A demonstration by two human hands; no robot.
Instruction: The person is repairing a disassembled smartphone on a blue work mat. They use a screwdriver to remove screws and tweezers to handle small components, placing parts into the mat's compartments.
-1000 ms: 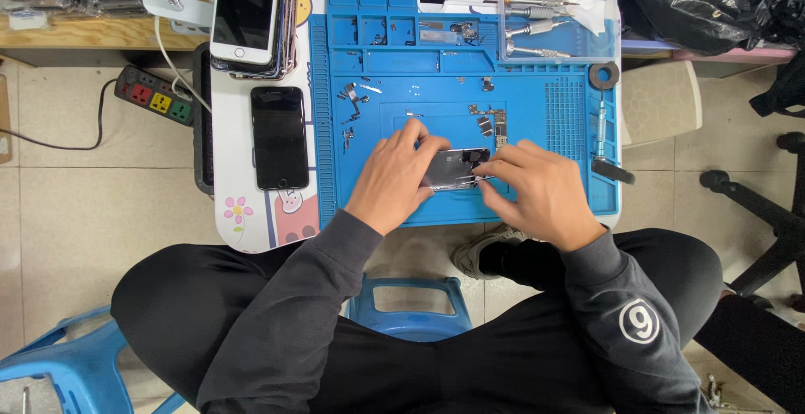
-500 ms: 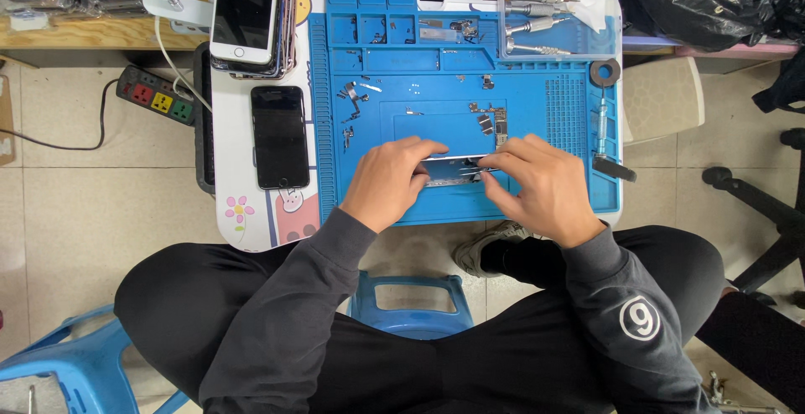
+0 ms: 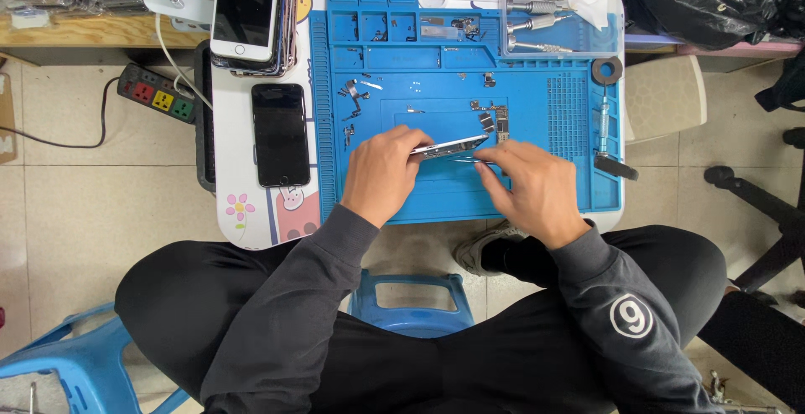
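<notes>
My left hand (image 3: 381, 172) grips a thin phone body (image 3: 449, 146), tilted up on its edge over the blue work mat (image 3: 553, 120). My right hand (image 3: 537, 189) is beside it on the right, holding slim tweezers (image 3: 466, 161) whose tip points at the lower edge of the phone body. Small metal parts and screws (image 3: 493, 119) lie on the mat just beyond my hands. More loose brackets (image 3: 352, 95) lie at the mat's left side.
A black phone (image 3: 280, 134) lies on the white table left of the mat, with a stack of phones (image 3: 250, 13) behind it. A clear tray of tools (image 3: 555, 13) sits at the back right. A screwdriver (image 3: 605, 133) lies at the mat's right edge. A power strip (image 3: 158, 94) is on the floor.
The phone body lay flat under both hands; my left hand has tipped it up onto its edge. My right hand has slid slightly right and down.
</notes>
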